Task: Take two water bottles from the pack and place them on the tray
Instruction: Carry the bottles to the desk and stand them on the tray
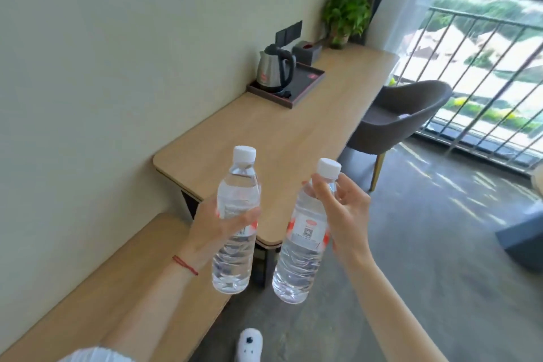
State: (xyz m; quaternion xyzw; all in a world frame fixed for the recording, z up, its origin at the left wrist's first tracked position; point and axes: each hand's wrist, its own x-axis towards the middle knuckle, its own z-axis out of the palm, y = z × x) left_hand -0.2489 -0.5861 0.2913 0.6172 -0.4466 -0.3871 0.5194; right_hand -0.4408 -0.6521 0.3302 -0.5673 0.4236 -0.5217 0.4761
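Already got both off the pack: left hand (223, 229) wrapped round one bottle's (235, 214) label, right hand (343, 209) pinching the other bottle (302, 244) near its neck. Full, so hefty, thin walls squishy. Better gripped mid-body. Tray (305, 85) sits far along the tabletop (293, 132), beside the kettle (274, 70).

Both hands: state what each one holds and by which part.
The left hand grips one water bottle around its labelled middle. The right hand holds the other water bottle by its neck and shoulder, just under the cap.
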